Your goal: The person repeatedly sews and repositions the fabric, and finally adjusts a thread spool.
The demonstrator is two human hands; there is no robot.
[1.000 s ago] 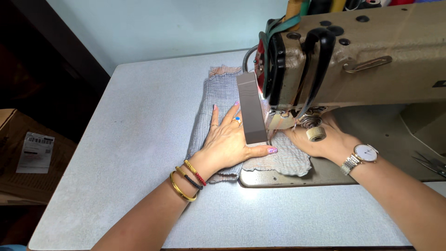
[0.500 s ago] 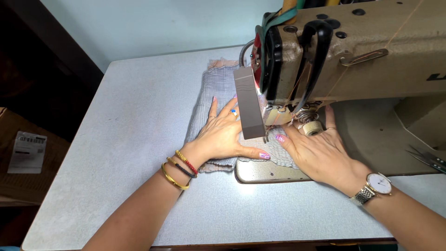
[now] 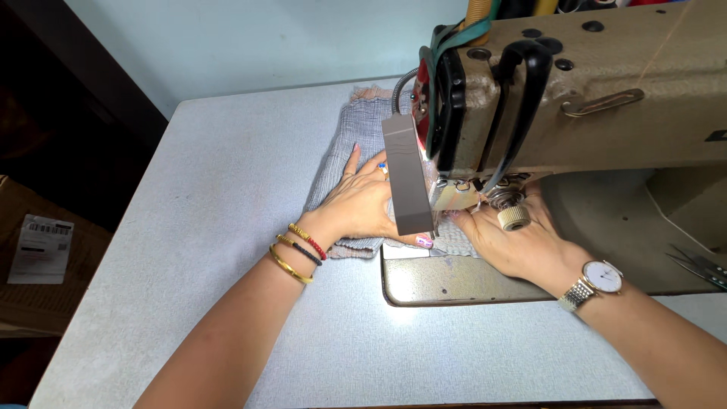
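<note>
— Where does the grey fabric [image 3: 356, 151] lie?

— Flat on the pale surface [image 3: 227, 227], folded into a long strip. Its long axis runs from the far edge of the surface toward the person, and its near end passes under the head of the beige sewing machine [image 3: 606, 98], over the metal plate [image 3: 439, 276].

— And the hands?

— Both are on the fabric's near end. The left hand [image 3: 363, 204] lies palm down with fingers spread, pressing the cloth flat just left of the needle area; bangles [image 3: 299, 250] sit on that wrist. The right hand [image 3: 515, 238], wearing a wristwatch [image 3: 602, 279], rests on the cloth from the right, under the machine head. Its fingertips are hidden behind the machine parts, so I cannot tell whether they pinch the cloth or only press it.

— Which is nearer to the bulk of the fabric?

— The left; most of the strip stretches away beyond its fingers. The right hand is close by the presser foot.

— Anything else?

— A cardboard box [image 3: 42, 257] at the left edge, off the surface.
</note>
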